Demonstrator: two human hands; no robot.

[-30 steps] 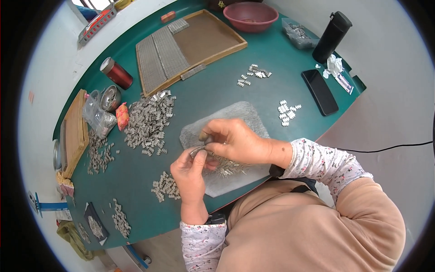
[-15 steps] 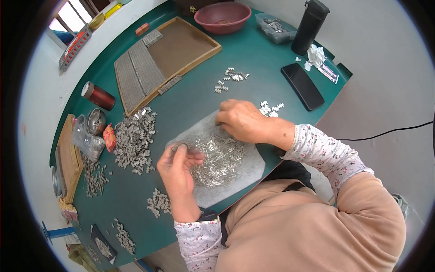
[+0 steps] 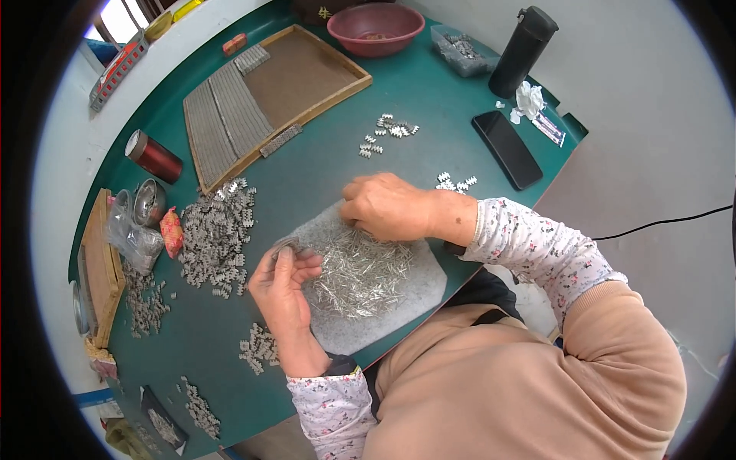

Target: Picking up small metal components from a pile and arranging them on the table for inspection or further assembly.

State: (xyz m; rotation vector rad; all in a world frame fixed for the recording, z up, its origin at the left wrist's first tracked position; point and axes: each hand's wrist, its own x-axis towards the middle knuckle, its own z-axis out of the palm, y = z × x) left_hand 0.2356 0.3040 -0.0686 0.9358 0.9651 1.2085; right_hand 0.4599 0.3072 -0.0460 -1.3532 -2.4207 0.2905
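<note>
Left hand (image 3: 284,294) pinches a grey piece (image 3: 287,243) at mat's (image 3: 337,335) edge; right hand's (image 3: 389,207) hold hidden.

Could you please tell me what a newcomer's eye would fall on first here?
Probably the heap of thin shiny pieces on the pale mat, near the right hand. Next comes the large pile of toothed pieces to the mat's left, then the wooden tray beyond that pile.

Wears a plain tan top (image 3: 521,376), ending in a ribbed cuff (image 3: 601,307) near the right elbow; shows white sleeves (image 3: 529,239) printed with small pink and dark flowers. Has a dark band (image 3: 340,366) at the left wrist and dark cloth (image 3: 497,295) at the lap.
</note>
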